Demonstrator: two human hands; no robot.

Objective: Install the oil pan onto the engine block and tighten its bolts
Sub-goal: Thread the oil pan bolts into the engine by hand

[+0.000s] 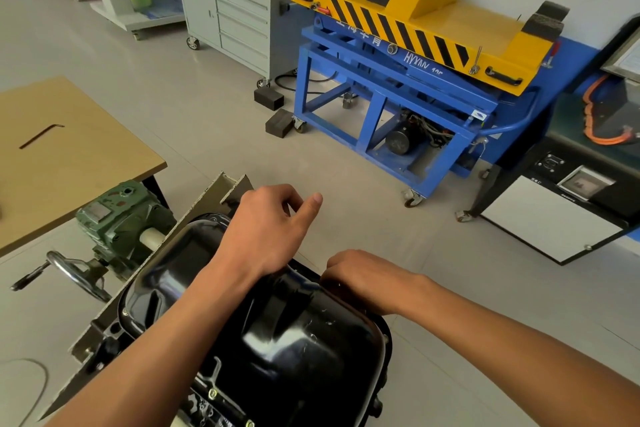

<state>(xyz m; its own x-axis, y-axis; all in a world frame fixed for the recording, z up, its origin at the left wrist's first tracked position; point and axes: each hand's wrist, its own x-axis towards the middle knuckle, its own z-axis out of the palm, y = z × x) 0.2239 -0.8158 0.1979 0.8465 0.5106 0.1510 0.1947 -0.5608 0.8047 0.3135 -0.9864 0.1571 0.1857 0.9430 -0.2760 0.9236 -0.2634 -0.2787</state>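
The right hand (pixel 360 279) is curling its fingers down over the oil pan's (pixel 294 333) far rim. Its fingertips are hidden, so what it is grasping cannot be told. The left hand (pixel 266 229) is resting its wrist on the pan with its fingers curled and thumb sticking out; its hold is equally unclear. The pan is sitting on the engine block (pixel 88 345). A hex key (pixel 41 136) is lying well left of the pan.
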